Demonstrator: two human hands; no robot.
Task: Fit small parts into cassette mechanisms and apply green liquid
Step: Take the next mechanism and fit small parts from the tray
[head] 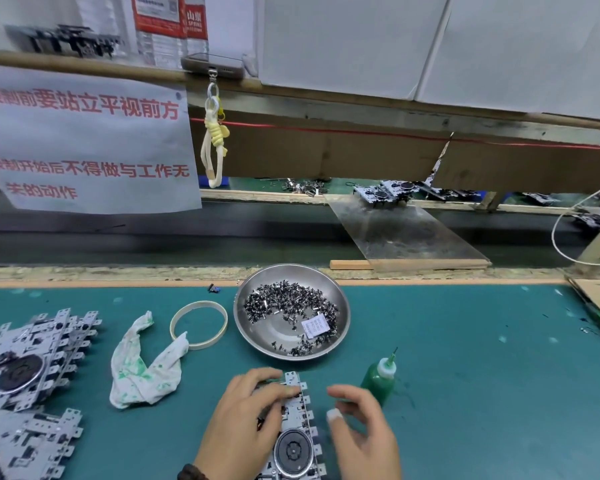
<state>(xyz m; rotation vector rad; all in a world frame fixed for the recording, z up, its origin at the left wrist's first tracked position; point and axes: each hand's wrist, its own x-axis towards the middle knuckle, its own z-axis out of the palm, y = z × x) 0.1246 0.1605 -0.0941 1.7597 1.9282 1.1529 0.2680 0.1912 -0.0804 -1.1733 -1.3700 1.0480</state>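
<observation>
Near counter edge: left hand (pixel 246 420) presses flat metal cassette mechanism (pixel 297 431), grip clamped on it. Right hand (pixel 362 424) beside, fingers loose, empty. Risk: knuckles topple green squeeze bottle (pixel 378 377) just beside.

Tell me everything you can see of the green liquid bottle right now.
The green bottle is a small squeeze bottle of translucent plastic, its body filled with green liquid. It has a whitish cap stained green and a thin dark needle tip pointing up and slightly right. It stands on the teal mat, leaning a little, just in front of the steel bowl and behind the right hand. The hand's fingers overlap its base in view; whether they touch it cannot be told. Small green specks mark the mat beside it.
</observation>
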